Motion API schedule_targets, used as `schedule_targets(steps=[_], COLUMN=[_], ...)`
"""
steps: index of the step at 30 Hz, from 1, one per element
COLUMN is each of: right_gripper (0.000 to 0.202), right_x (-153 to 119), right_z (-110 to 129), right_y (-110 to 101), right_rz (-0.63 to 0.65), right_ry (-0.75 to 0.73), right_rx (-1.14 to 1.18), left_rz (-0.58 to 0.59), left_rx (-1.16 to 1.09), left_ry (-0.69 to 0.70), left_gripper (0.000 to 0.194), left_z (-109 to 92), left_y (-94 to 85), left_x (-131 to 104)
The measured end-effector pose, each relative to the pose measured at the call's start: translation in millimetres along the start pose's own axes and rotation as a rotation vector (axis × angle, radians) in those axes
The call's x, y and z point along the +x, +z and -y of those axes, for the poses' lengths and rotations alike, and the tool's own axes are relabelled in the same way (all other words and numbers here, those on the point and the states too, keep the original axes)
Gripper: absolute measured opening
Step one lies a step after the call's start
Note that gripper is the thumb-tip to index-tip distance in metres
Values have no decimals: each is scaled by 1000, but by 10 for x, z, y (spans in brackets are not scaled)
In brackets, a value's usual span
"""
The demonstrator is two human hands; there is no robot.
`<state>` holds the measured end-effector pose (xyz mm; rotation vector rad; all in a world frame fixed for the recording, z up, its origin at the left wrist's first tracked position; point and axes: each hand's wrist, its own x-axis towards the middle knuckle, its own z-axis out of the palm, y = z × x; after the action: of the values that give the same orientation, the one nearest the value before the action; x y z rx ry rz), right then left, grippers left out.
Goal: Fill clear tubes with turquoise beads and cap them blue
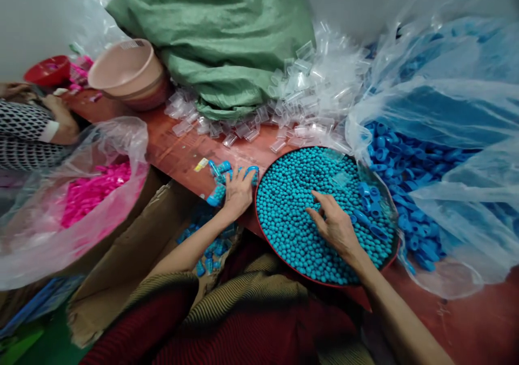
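Observation:
My left hand (pixel 239 193) rests with spread fingers on a small group of blue-capped clear tubes filled with blue beads (pixel 219 180), at the table's front edge. Over a wide round red-rimmed tray (pixel 265 236) of small blue beads (pixel 292 203) hovers my right hand (pixel 333 221). Its thumb and forefinger are apart, with nothing visible between them; the other fingers are partly hidden. Several blue plastic caps (pixel 371 203) lie on the beads to its right. A clear plastic piece (pixel 341 179) lies on the beads behind it.
Clear plastic tubes (pixel 300 105) are heaped behind the tray, beside a green sack (pixel 227 35). A clear bag of blue caps (pixel 421 170) stands right. Below the left edge, a cardboard box (pixel 121 251) holds filled tubes. Left are pink pieces (pixel 97 192), a basin (pixel 121 73) and another person's arm (pixel 60 119).

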<state>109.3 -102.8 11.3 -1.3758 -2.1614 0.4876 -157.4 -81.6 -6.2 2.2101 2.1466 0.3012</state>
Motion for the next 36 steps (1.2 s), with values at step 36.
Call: schedule_targets(steps=[36], right_gripper=[18], right_x=[26], right_z=[-458], right_y=[-655], right_rz=[225], right_ry=[324], right_rx=[-711], left_rz=[79], left_rx=[199], left_ry=[-74], left_gripper=[46], left_z=[799], left_y=[77], left_x=[334])
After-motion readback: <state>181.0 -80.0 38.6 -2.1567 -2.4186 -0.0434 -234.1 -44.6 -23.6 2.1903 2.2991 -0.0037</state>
